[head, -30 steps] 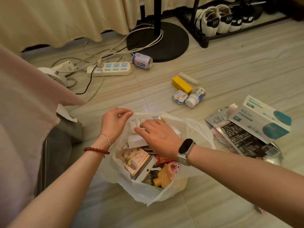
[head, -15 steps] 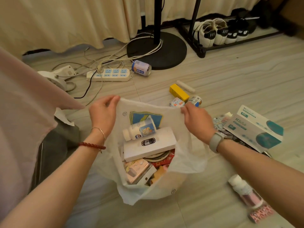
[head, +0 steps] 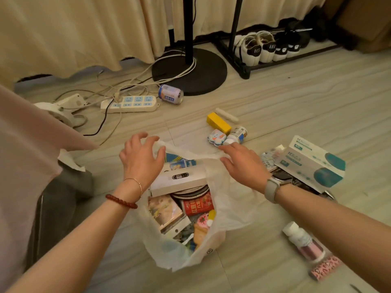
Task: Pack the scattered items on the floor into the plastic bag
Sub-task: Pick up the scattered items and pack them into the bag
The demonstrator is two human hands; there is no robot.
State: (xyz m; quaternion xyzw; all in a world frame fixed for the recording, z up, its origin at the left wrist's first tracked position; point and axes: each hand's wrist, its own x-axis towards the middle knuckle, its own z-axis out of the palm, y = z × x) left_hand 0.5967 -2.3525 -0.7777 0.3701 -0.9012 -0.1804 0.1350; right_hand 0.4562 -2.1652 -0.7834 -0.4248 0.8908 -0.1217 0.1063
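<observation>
Plastic bag sits on the floor at near centre, mouth open and facing up. Inside: a white box at the far side, a red packet and a patterned packet nearer, other items below them too jumbled to name.

Left hand is over the bag's far-left rim, fingers spread; the thumb touches the plastic edge, but I cannot tell if it actually grips. Right hand is at the far-right rim, fingers loose and extended, touching the edge, no clear pinch.

Still on the floor: yellow box, white stick, small cartoon pack and a white bottle, all clustered just beyond the right hand. Two mask boxes stacked to the right over flat packets. Near right: a pink bottle lying down beside a pink leopard-print item. Can on its side at far centre, next to the power strip and the stand base.
</observation>
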